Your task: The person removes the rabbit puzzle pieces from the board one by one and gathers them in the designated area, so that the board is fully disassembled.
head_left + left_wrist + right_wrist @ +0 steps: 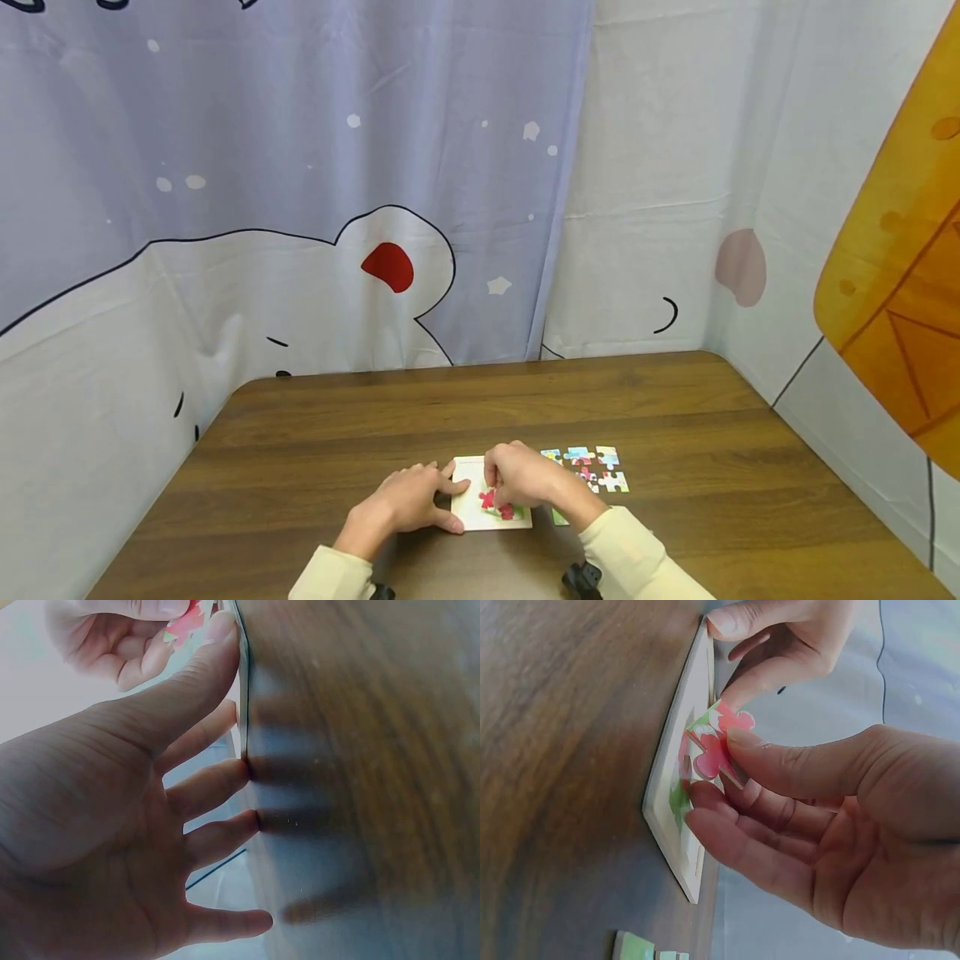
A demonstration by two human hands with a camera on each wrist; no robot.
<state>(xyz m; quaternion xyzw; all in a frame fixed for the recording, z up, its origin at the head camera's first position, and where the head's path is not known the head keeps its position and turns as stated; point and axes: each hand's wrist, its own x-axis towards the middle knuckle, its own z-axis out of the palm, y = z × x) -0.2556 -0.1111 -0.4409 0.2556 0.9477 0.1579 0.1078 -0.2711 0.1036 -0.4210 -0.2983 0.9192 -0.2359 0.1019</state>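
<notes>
A square, pale jigsaw tray lies on the table. My left hand rests at its left side, thumb on the near-left corner and fingers spread along the edge. My right hand is over the tray's middle and pinches a jigsaw piece between thumb and fingers. The piece is red with green and white and is tilted in the right wrist view. Under it, the tray shows red and green printing, partly hidden by the right hand.
Several loose jigsaw pieces lie flat to the right of the tray, some hidden behind the right forearm. Brown wooden table surrounds them. Printed curtains hang behind the table and along its sides.
</notes>
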